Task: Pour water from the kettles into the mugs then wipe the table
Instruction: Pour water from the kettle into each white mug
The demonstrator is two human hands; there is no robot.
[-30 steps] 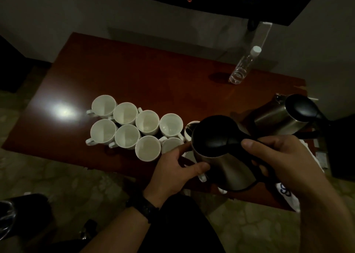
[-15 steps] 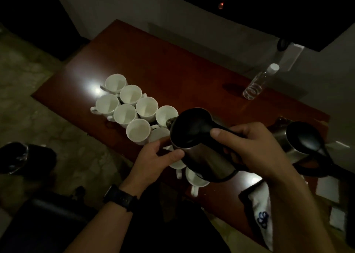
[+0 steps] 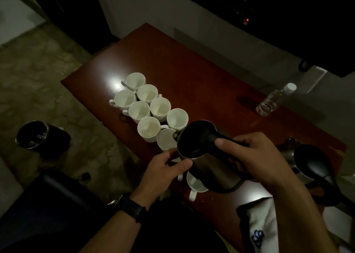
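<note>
I'd call this the pouring step: kettle (image 3: 207,156) tipped, spout over the mug (image 3: 166,142) by the table's (image 3: 192,70) near edge.
Fingers of the right hand (image 3: 255,160) wrap its handle; the left hand (image 3: 165,168) is curled at the kettle's side, holding it or a hidden mug, too dim to tell. Next needs steady aim at the neighbouring mug (image 3: 148,127).

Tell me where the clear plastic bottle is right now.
In the head view, the clear plastic bottle stands on the far right of the table, near the wall, behind the second kettle and well apart from the white mugs.
</note>
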